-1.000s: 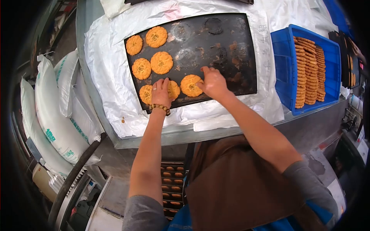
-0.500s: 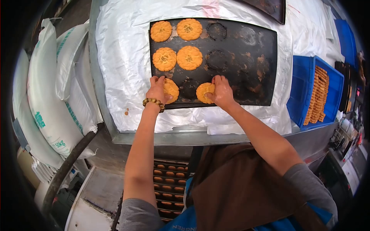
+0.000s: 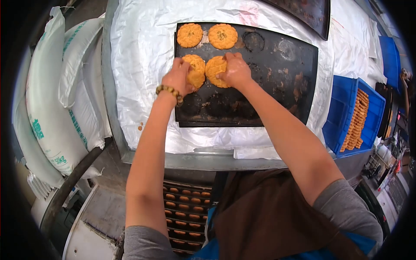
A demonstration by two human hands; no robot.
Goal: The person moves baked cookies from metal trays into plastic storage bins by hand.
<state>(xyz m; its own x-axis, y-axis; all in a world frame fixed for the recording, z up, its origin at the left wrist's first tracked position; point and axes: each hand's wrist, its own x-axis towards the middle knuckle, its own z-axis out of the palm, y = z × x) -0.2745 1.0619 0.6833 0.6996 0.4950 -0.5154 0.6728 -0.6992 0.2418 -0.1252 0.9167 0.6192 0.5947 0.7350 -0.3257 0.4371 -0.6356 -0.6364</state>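
Observation:
My left hand (image 3: 177, 78), with a beaded bracelet at the wrist, is closed on the edge of a round orange-brown pastry (image 3: 196, 79). This pastry overlaps another one at the left of the second row. My right hand (image 3: 236, 71) grips a second round pastry (image 3: 215, 72) beside it; whatever lies under that one is hidden. Both are over the dark, worn baking tray (image 3: 277, 80). Two pastries with specks in their centres, a left one (image 3: 189, 35) and a right one (image 3: 222, 36), lie in the tray's top row.
White plastic sheeting (image 3: 143, 56) covers the metal-edged table (image 3: 195, 162). A blue crate (image 3: 342, 108) of stacked pastries stands at the right. Another dark tray (image 3: 303, 13) lies at the top. White sacks (image 3: 47, 99) are at the left, and a rack of filled trays (image 3: 186, 212) is below.
Both hands have moved up the tray from the bottom row to the second row, carrying a pastry each. The bottom row now shows bare tray. The view has shifted slightly.

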